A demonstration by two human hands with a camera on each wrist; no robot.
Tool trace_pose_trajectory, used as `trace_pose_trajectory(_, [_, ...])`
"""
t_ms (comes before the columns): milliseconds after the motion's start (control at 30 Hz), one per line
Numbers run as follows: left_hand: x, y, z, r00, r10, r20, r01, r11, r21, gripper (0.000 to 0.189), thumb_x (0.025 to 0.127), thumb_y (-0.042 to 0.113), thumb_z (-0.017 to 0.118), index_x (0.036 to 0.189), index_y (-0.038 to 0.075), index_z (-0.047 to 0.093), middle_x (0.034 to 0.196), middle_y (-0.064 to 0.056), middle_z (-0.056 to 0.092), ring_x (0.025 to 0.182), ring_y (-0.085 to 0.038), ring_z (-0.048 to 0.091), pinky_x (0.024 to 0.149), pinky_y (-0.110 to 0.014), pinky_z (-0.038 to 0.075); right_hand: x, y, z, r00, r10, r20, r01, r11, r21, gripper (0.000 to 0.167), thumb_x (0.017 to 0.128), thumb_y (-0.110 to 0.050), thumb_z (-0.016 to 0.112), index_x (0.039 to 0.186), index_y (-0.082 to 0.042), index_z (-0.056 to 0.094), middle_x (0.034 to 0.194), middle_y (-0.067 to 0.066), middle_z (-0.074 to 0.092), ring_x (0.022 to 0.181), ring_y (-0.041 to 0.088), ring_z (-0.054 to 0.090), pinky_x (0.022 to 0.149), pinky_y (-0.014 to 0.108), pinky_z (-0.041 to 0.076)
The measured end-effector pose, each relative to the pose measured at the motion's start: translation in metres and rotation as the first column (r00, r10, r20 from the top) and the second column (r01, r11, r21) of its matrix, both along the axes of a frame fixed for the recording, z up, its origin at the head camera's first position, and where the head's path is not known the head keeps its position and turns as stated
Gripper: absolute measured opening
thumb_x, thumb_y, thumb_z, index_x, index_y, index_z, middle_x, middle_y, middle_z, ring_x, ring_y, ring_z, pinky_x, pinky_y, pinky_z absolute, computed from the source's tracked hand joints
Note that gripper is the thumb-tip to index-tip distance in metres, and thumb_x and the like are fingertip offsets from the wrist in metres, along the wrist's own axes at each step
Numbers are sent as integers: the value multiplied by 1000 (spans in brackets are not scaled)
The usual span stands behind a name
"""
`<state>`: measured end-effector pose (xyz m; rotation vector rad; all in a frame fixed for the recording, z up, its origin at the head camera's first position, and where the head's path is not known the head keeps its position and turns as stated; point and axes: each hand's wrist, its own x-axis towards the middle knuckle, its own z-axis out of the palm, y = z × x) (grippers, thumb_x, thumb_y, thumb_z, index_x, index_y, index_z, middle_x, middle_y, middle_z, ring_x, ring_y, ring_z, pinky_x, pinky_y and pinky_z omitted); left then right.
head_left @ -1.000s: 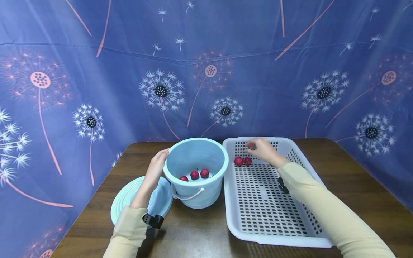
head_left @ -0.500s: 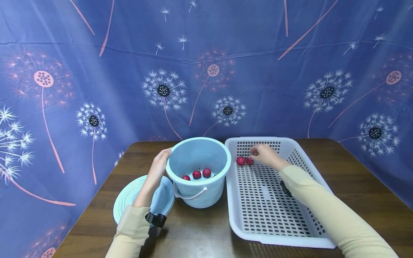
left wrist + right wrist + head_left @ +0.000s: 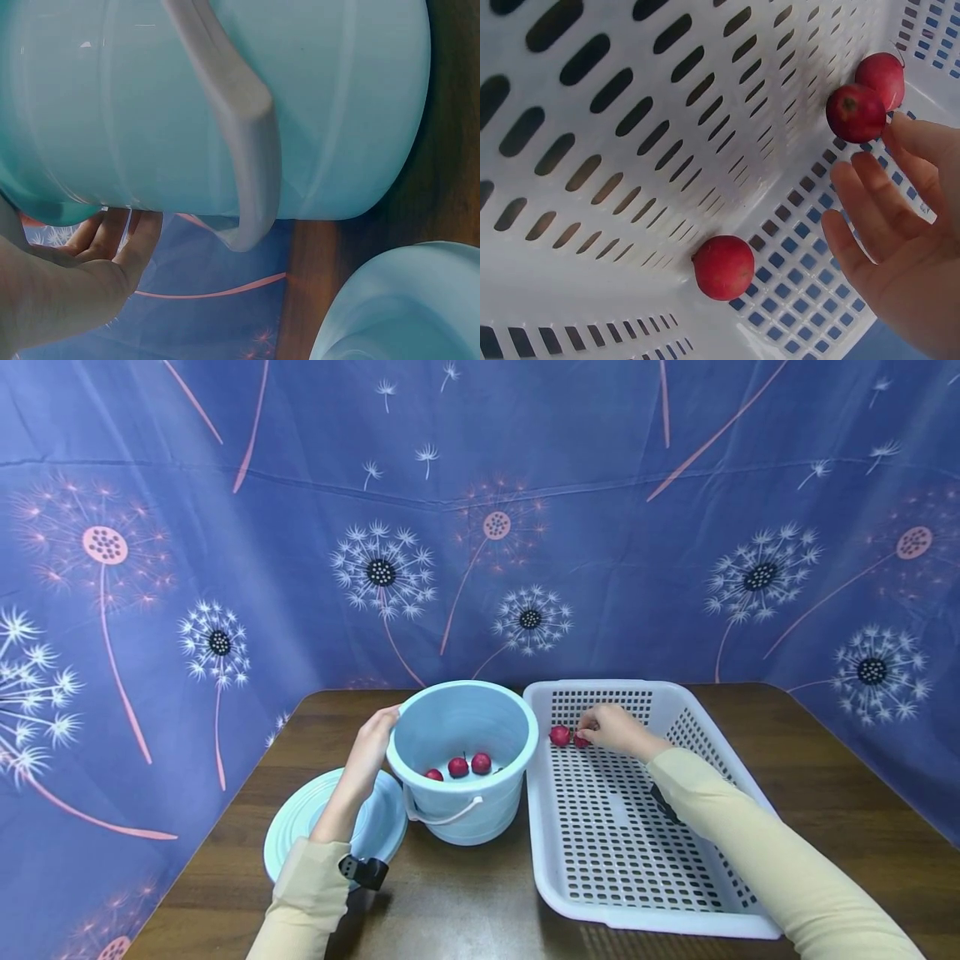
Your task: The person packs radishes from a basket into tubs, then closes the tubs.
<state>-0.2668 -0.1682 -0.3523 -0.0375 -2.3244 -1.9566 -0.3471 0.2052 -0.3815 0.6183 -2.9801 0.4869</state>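
Observation:
A light blue bucket (image 3: pixel 465 810) stands mid-table with several small red apples (image 3: pixel 458 767) on its bottom. My left hand (image 3: pixel 367 750) holds its rim from the left; in the left wrist view the fingers (image 3: pixel 142 240) lie against the outer wall, thumb hidden. Inside the white plastic basket (image 3: pixel 652 923), my right hand (image 3: pixel 617 727) is at the apples near the far left. In the right wrist view its fingertips are right at a dark red apple (image 3: pixel 856 113), fingers spread and not closed round it. Another apple (image 3: pixel 881 77) touches that one; a third apple (image 3: pixel 724 268) lies in a corner.
A light blue round lid (image 3: pixel 288 827) lies on the wooden table (image 3: pixel 450 902) left of the bucket, under my left forearm. The bucket's handle (image 3: pixel 450 817) hangs down in front. A blue dandelion-print cloth (image 3: pixel 615 577) hangs behind the table.
My right hand has lowered toward the apples in the basket, its fingertips now at one of them. The left hand keeps its hold on the bucket's rim.

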Motion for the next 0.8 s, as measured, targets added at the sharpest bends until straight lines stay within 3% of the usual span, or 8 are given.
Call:
trace_pose_trajectory(133, [0, 0, 0, 1000, 8, -4, -8, 1000, -13, 43, 100, 24, 34, 133, 0, 46, 137, -19, 48, 128, -29, 43, 109, -43, 30, 0, 0, -2, 1000, 5, 8, -5, 1000, -29, 7, 82, -11, 69, 77, -7, 66, 75, 3, 65, 67, 14, 57, 65, 33, 49])
trace_pose_trajectory(400, [1, 1, -1, 1000, 17, -15, -17, 1000, -13, 43, 100, 23, 35, 132, -1, 47, 135, -20, 49, 126, -28, 44, 107, -40, 32, 0, -1, -3, 990, -62, 124, 62, 998, 7, 27, 80, -25, 74, 94, -3, 69, 86, 8, 70, 79, 20, 64, 73, 36, 53])
trace_pose_trajectory(567, [3, 1, -1, 999, 3, -34, -4, 1000, -18, 43, 100, 23, 35, 133, -1, 47, 135, -20, 49, 126, -27, 44, 107, -40, 31, 1, 1, -2, 980, -67, 186, 66, 998, 14, 35, 76, -23, 76, 100, 1, 69, 92, 13, 71, 86, 24, 66, 78, 39, 53])
trace_pose_trajectory(800, [4, 2, -1, 999, 2, -36, -3, 1000, -19, 43, 100, 22, 34, 134, -1, 47, 137, -20, 48, 128, -27, 43, 108, -40, 30, 2, 2, -1, 976, -57, 212, 60, 998, -7, 39, 72, -19, 79, 104, 2, 67, 93, 13, 70, 86, 23, 65, 79, 39, 53])
